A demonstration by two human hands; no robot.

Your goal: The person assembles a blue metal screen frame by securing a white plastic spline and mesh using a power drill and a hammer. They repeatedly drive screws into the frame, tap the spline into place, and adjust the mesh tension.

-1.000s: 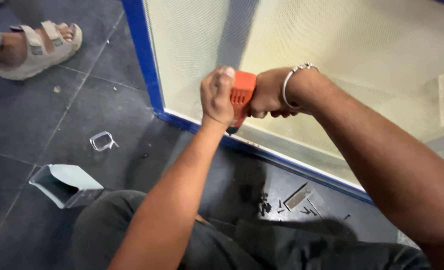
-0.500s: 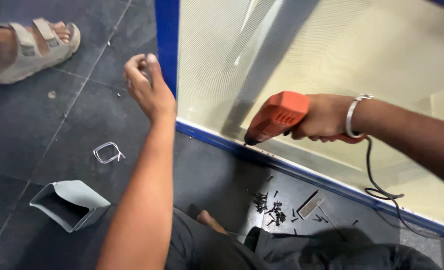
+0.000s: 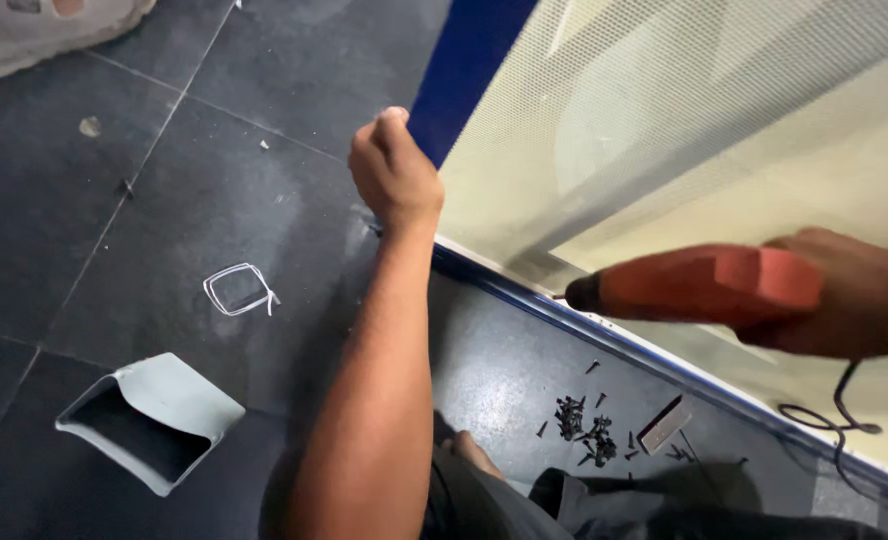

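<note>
Head view, looking down: left hand [image 3: 394,172] curled into a loose fist against the corner of the blue frame [image 3: 469,60], fingers folded tight, anything pinched inside them hidden, so contents of that grip not readable. Right hand [image 3: 849,295] wrapped fully round the rear body of an orange electric drill [image 3: 704,285], fingers closed on the housing, black nose pointing away from the palm toward the lower rail of the frame, tip close above the rail; contact not clear through the motion blur. Behind both hands, pale mesh screen [image 3: 684,110] filling the frame. Below the drill grip, black power cord [image 3: 834,410] looping down over the screen. Under the drill nose and nearer the body, small heap of dark screws [image 3: 584,425] on the dark tiled floor [image 3: 94,230], a short flat grey metal strip [image 3: 664,425] just beside them. Below and outward of the left fist, a bent white wire loop [image 3: 239,290], roughly square, lying on the tile. Further down from it, beside the left forearm, an open pale grey rectangular box-like sleeve [image 3: 149,420], lying on its side, mouth dark, plain faces with no label showing. Far beyond the left fist, at the top edge, part of a pale sandal [image 3: 54,30] on another person's foot. Near the bottom edge, own bare foot [image 3: 474,455] tucked by the grey trouser leg.
</note>
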